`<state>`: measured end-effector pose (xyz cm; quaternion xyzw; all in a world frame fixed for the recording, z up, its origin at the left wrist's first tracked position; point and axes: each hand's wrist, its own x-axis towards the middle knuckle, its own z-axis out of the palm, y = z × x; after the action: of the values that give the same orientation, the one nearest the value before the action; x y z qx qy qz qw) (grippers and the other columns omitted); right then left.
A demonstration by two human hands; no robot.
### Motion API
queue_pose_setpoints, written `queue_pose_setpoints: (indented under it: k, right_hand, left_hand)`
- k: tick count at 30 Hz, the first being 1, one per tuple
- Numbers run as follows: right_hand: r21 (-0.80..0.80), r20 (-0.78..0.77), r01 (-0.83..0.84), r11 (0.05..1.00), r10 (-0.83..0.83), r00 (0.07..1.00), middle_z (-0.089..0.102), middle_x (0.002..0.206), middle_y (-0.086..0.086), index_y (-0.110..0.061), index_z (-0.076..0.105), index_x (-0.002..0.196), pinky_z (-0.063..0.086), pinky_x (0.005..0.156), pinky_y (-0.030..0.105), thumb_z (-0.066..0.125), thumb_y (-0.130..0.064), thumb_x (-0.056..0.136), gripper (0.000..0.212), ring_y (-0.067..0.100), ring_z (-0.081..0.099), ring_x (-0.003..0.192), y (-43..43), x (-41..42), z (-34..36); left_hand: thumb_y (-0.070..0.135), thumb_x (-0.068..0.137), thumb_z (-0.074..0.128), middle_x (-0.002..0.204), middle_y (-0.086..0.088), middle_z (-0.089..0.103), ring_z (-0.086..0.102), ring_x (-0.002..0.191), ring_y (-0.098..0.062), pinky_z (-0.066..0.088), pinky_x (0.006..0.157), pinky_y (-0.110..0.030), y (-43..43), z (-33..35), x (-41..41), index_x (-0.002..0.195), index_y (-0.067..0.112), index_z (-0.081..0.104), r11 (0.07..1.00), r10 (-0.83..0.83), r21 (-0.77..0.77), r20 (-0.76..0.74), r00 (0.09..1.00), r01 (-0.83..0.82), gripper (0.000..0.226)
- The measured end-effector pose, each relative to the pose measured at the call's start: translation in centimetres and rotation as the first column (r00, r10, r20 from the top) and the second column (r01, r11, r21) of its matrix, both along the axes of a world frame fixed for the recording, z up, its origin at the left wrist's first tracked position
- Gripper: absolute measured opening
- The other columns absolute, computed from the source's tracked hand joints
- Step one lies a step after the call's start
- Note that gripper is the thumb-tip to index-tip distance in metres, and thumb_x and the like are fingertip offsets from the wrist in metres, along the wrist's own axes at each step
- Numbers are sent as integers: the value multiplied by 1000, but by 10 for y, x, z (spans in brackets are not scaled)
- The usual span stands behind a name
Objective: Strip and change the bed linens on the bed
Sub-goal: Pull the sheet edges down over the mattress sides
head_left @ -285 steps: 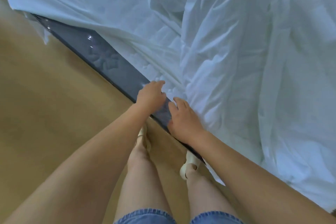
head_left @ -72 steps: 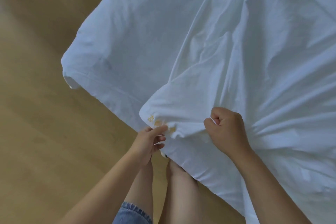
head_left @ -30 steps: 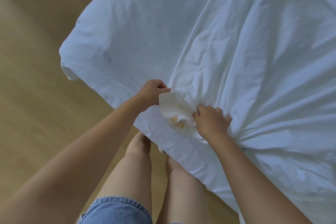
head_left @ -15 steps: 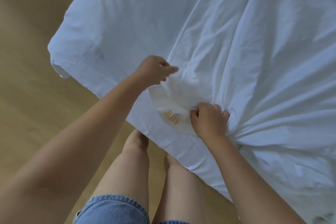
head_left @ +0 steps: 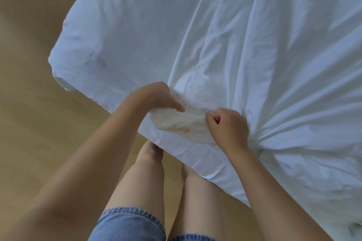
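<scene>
The white sheet (head_left: 215, 35) lies spread over the bed (head_left: 64, 76), covering its top and hanging over the near edge. The dark mattress edge that was bare some seconds ago is now fully covered. A marked corner (head_left: 176, 123) of the sheet, bearing a small yellow print, lies folded back on top near the bed's edge, between the two hands.

Left hand (head_left: 156, 98): half a second ago it hovered above the flap with fingers extended. It has since come down, and its fingers are now curled into the marked corner and hold it.

Right hand (head_left: 227, 129): fist closed on a gathered bunch of the sheet just beside the corner. Creases radiate from this grip across the bed, which indicates tension in the cloth.

Assessment: the fresh sheet is laid out, but this corner is not yet fitted. With both hands now on it, the likely next step is to open it and pull it toward the edge. The wooden floor (head_left: 29, 113) borders the bed on the left.
</scene>
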<state>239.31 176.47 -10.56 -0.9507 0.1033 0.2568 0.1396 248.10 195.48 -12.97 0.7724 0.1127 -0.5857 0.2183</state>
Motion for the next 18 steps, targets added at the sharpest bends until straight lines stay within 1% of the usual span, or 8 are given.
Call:
queue_pose_setpoints:
  k: [3, 5, 8, 10, 11, 13, 16, 18]
  right_hand:
    - [-19, 32, 13, 1000, -13, 999, 29, 49, -6, -19, 22, 51, 23, 60, 28, 59, -32, 86, 52, 22, 36, 58, -4, -1, 4]
    - [-43, 63, 11, 999, -9, 998, 36, 52, -5, -16, 30, 56, 23, 56, 28, 61, -39, 85, 48, 22, 38, 57, -6, 1, 7]
    - [-56, 181, 36, 998, -25, 983, 52, 59, 7, -9, 50, 76, 30, 54, 29, 68, -42, 80, 38, 26, 42, 56, -8, 6, 13]
    - [-57, 229, 45, 997, -31, 973, 58, 63, 11, -6, 54, 87, 32, 53, 29, 71, -42, 77, 41, 29, 51, 57, -9, 7, 18]
    - [-51, 249, 52, 997, -37, 968, 59, 64, 11, -5, 55, 90, 33, 53, 28, 72, -41, 76, 43, 30, 53, 58, -10, 8, 19]
    - [-38, 247, 62, 997, -50, 968, 61, 69, 11, -4, 56, 95, 33, 55, 28, 72, -40, 77, 43, 31, 56, 62, -10, 7, 21]
    - [-2, 144, -17, 1000, 17, 989, 62, 89, 10, -6, 54, 107, 35, 61, 30, 64, -40, 83, 43, 30, 58, 81, -8, 4, 20]
    - [45, 78, -116, 992, 113, 991, 61, 101, 8, -9, 49, 118, 37, 65, 32, 58, -43, 87, 46, 28, 57, 91, -3, 2, 18]
  left_hand:
    - [46, 67, 77, 71, 6, 50, 47, 63, -13, 32, 53, -26, -7, 0, -7, 70, 21, 44, 981, -175, -52, 169, 970, 186, 42]
    - [33, 71, 75, 65, 4, 40, 37, 59, -15, 27, 52, -26, -15, 0, -14, 65, 17, 37, 972, -140, -140, 312, 940, 191, 42]
    - [24, 76, 72, 67, 3, 40, 36, 60, -13, 28, 54, -25, -22, 2, -22, 66, 14, 39, 952, 191, -297, 388, 902, -74, 36]
    - [24, 79, 70, 70, 4, 46, 41, 61, -11, 33, 57, -24, -27, 2, -28, 71, 12, 45, 890, 431, -351, 438, 789, -292, 29]
    - [24, 80, 69, 70, 5, 46, 41, 61, -10, 33, 56, -24, -30, 2, -31, 71, 12, 45, 874, 476, -353, 488, 732, -334, 29]
    - [25, 81, 67, 66, 6, 41, 36, 59, -11, 30, 54, -26, -36, 2, -37, 69, 15, 39, 885, 463, -330, 563, 684, -327, 32]
    - [30, 87, 61, 65, 5, 39, 35, 58, -12, 29, 54, -29, -34, -6, -45, 68, 19, 30, 909, 417, -255, 565, 712, -330, 38]
    - [34, 90, 56, 68, 4, 44, 39, 59, -13, 32, 54, -29, -27, -15, -48, 73, 17, 36, 877, 478, -226, 508, 717, -424, 32]
